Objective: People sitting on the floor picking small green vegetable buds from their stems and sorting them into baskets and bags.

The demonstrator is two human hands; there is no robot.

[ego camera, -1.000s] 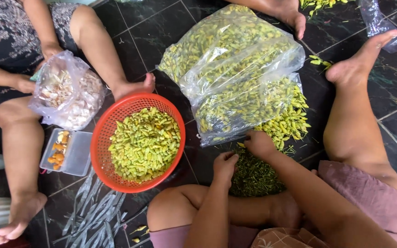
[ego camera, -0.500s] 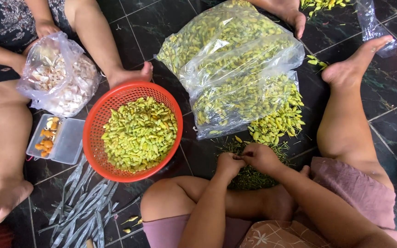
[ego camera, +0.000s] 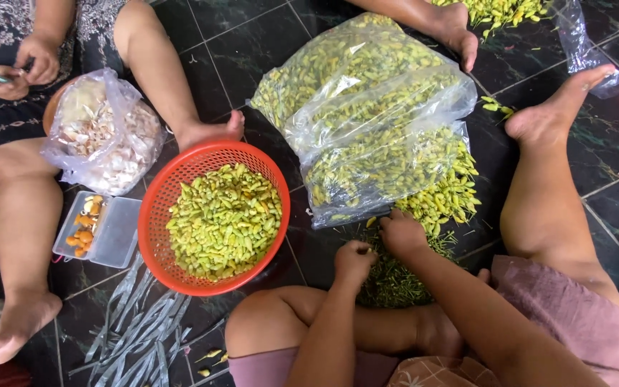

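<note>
My left hand [ego camera: 353, 260] and my right hand [ego camera: 400, 233] are close together, fingers curled, over a pile of green stems [ego camera: 395, 276] on the dark tiled floor. Each seems to pinch a small yellow-green chili, mostly hidden by the fingers. Just beyond my right hand, loose chilies [ego camera: 442, 197] spill from a big clear plastic bag of chilies [ego camera: 367, 107]. Left of my left hand stands an orange plastic basket [ego camera: 153, 222] filled with chilies.
Another person sits at the left, hands [ego camera: 19, 68] working above a clear bag of garlic [ego camera: 105, 136]. A small clear box [ego camera: 102, 229] holds orange pieces. Grey strips [ego camera: 134, 333] lie on the floor. A third person's foot [ego camera: 460, 32] is at the top.
My right hand has come back from the bag's edge to meet my left hand over the stem pile. The view has shifted, so basket and bags sit lower and more to the right.
</note>
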